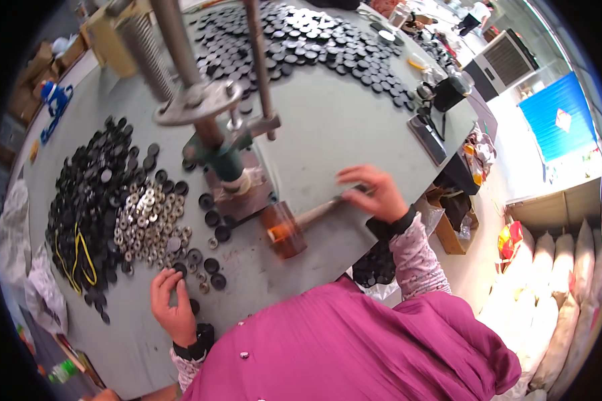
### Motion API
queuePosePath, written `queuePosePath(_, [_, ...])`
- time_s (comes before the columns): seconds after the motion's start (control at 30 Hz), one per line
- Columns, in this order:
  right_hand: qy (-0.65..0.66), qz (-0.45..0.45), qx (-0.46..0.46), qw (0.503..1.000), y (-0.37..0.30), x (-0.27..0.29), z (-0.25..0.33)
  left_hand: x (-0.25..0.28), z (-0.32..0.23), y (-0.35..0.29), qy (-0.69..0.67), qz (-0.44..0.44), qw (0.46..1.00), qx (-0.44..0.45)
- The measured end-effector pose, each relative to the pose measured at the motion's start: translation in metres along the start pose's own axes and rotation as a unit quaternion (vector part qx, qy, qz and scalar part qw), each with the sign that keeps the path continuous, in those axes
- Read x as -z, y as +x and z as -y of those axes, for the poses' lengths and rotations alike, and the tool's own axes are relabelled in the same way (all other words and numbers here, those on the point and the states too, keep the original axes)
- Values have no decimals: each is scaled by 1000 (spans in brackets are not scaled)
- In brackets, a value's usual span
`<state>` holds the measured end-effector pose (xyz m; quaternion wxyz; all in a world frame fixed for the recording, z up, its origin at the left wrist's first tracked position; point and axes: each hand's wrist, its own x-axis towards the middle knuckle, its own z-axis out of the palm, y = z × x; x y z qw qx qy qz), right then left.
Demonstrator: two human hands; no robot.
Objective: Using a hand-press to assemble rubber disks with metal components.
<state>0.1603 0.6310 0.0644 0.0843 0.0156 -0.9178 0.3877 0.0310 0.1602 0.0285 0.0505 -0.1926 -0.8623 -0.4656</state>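
Observation:
My right hand (pixel 376 194) is closed around the handle of a mallet (pixel 284 230) with an orange-brown head, slightly blurred, held over the table beside the press base. At the near side of the table, my left hand (pixel 172 304) has its thumb and fingertips at a small black round cap (pixel 180 269). Just beyond it lie a heap of silvery metal rings (pixel 147 217) and a large pile of black caps (pixel 90 180). A hand press (pixel 227 164) with a metal column and green lower part stands in front of me, with several black caps (pixel 212 218) beside its base plate.
Many dark discs (pixel 301 40) cover the far side of the grey table (pixel 314 127). A dark flat box (pixel 427 138) and a black mug (pixel 451 92) stand at the right edge. White sacks (pixel 542 301) line the floor at right. Another person's hand (pixel 104 395) shows lower left.

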Motion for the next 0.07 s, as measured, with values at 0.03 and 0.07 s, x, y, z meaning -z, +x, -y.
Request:
queuePosePath(0.03, [-15, -106, -63, 992, -9, 16, -21, -3, 2, 4, 6, -1, 1000, -29])
queuePosePath(0.07, [-34, -213, -109, 970, -10, 44, -57, -24, -3, 25, -10, -15, 999, -48])
